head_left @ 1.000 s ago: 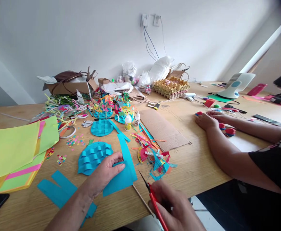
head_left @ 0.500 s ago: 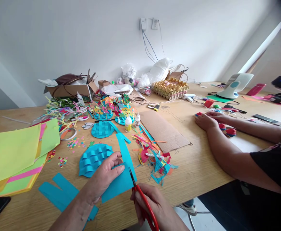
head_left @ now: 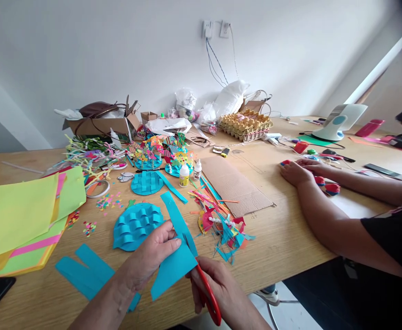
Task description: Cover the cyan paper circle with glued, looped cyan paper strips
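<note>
A wooden table [head_left: 272,233] runs back to a pale wall [head_left: 135,50], its near edge slanting up to the right. Close to that edge is the blue paper [head_left: 176,270], its wide part tilted and a long strip of it reaching away from the body. The scissors [head_left: 210,295] come in from the right, blades at the line between strip and wide part; how far apart the blades stand cannot be told. Wood shows right of the right hand [head_left: 217,282], as far as the co-worker's forearm [head_left: 319,215].

The left hand [head_left: 161,243] pinches the paper, thumb on top. The right hand is wrapped round the red handles, over the table's edge.

Just beyond the left hand lies a woven disc [head_left: 137,229]; left of that forearm, blue strips [head_left: 84,272]. Scraps [head_left: 228,233] sit near the strip's right side, with cardboard [head_left: 235,188] behind them. Farther off are two glue bottles [head_left: 184,176], and coloured sheets [head_left: 18,215] at far left.
</note>
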A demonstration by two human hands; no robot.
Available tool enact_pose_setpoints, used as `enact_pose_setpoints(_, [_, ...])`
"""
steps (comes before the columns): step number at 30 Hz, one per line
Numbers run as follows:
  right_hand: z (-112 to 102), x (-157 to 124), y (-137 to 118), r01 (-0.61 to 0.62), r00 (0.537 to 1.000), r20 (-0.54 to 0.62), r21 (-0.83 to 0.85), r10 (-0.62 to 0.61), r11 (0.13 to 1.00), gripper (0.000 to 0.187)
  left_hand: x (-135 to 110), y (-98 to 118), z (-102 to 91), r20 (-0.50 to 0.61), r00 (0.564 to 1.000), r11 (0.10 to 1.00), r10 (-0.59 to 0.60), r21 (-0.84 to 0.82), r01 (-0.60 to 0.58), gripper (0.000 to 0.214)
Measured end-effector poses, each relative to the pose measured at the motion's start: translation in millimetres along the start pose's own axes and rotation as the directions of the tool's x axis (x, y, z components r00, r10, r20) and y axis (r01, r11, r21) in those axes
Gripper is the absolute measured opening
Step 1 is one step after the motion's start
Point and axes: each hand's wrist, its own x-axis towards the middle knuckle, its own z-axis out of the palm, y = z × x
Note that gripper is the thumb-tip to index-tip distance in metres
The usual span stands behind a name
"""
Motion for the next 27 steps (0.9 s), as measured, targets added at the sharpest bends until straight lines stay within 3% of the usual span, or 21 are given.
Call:
enact_pose_setpoints(7, [-2,-1,5,-0.033,0.999,-0.003,-0.011,0.033,0.999,0.032,4,2,-5.0,-0.073,0.997,0.995,0.003,0.098,0.004,0.032])
enact_pose_setpoints(12, [-2,0,2,-0.048,0.999,-0.003,-0.018,0.048,0.999,0.032,7,5,-4.9,-0.044,0.989,0.970,0.143,0.206,-0.131,0.020])
enact_pose_setpoints(17, [-1,0,2,-0.036,0.999,0.001,-0.012,0.036,0.999,0.034,7,5,-4.6,-0.158,0.973,0.950,0.166,0.289,-0.116,0.023])
enact_pose_setpoints(23, [-11,-14,-2,-0.039,0.999,0.014,-0.115,0.041,0.993,0.036,6,7,-9.4,-0.177,0.966,0.943,0.191,0.307,-0.130,0.021])
enact_pose_setpoints(27, [-19,-28,-18,0.012,0.998,0.058,-0.117,-0.005,0.993,0.036,6,5,-12.1,-0.159,0.961,0.921,0.225,0.356,-0.157,0.021])
